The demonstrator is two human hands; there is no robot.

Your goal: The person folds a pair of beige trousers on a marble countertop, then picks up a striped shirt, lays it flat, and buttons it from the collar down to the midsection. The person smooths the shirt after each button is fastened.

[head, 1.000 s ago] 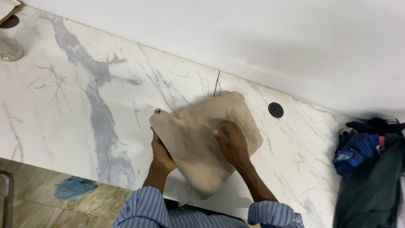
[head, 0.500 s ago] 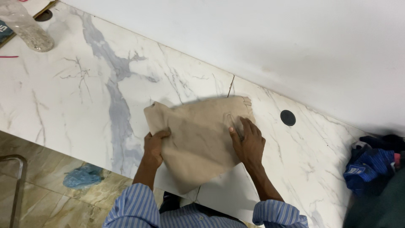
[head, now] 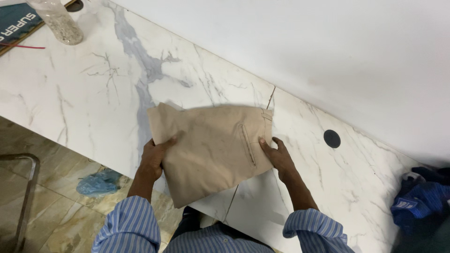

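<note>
A folded beige pair of trousers (head: 211, 147) with a slit pocket lies on the white marble counter (head: 93, 93), its near corner hanging past the counter's front edge. My left hand (head: 153, 159) grips its left edge, thumb on top. My right hand (head: 277, 157) holds its right edge near the waistband, fingers on the cloth. Both sleeves are blue striped.
A clear plastic bottle (head: 57, 21) and a dark blue printed sheet (head: 18, 23) sit at the counter's far left. A round black hole (head: 332, 138) lies right of the trousers. A pile of blue and dark clothes (head: 422, 206) is at the right. A blue bag (head: 98, 182) lies on the floor.
My right hand slid from the middle of the trousers to their right edge. My left hand now grips the left edge from the side. The folded trousers lie flatter and wider.
</note>
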